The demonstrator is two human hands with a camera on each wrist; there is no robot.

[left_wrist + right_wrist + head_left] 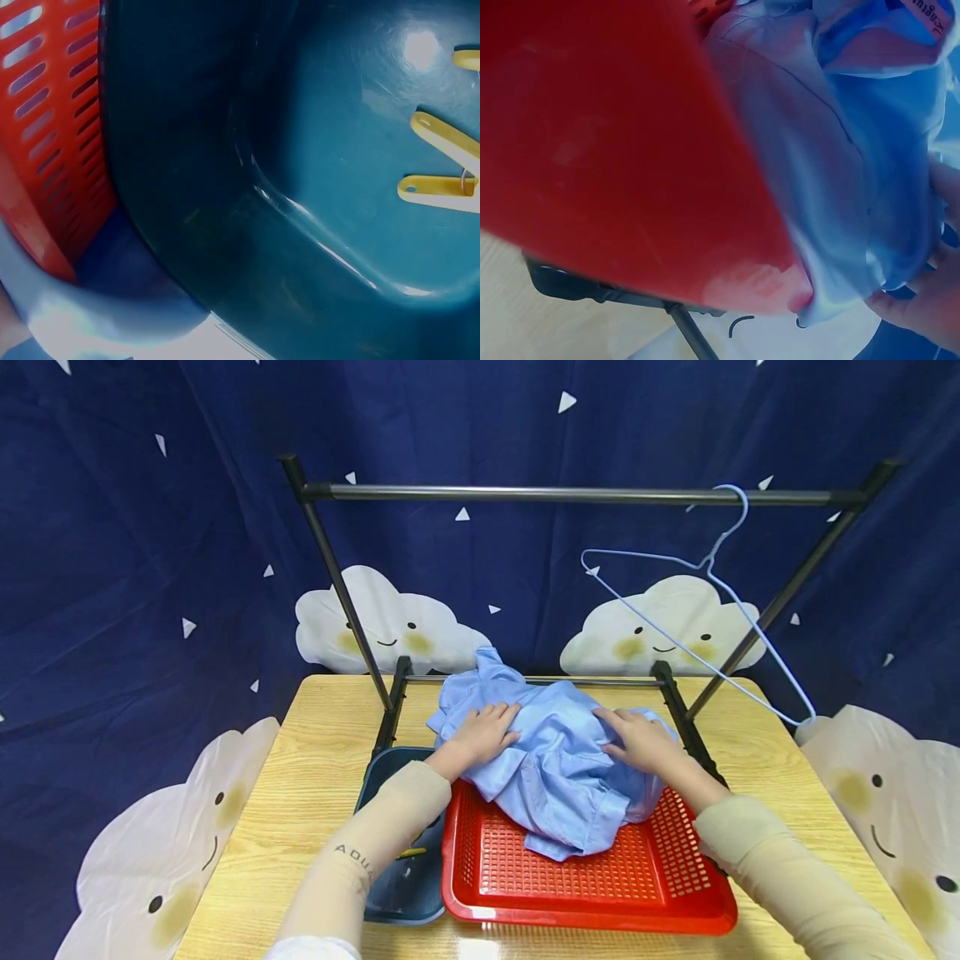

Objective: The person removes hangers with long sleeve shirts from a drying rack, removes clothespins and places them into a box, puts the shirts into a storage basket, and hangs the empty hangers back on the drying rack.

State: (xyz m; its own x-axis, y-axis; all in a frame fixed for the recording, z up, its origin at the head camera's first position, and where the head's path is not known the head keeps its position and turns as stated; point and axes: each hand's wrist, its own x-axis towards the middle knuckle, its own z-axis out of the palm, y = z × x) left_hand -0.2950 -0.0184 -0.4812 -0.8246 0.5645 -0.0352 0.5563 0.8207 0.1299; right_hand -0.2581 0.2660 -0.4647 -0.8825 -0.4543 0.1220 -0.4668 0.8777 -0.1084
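Observation:
A crumpled light blue shirt lies heaped in and over the back of a red perforated basket. My left hand rests on its left side, fingers laid over the cloth. On the right side my right hand touches it with fingers extended. In the right wrist view, the fingers lie against the shirt, near a printed label inside a fold. The left wrist view catches only a strip of cloth at its lower left edge.
A dark teal bin with yellow clothespins stands left of the basket. Behind rises a black rack with a metal rail. A light blue hanger hangs near its right end. All stand on a wooden table.

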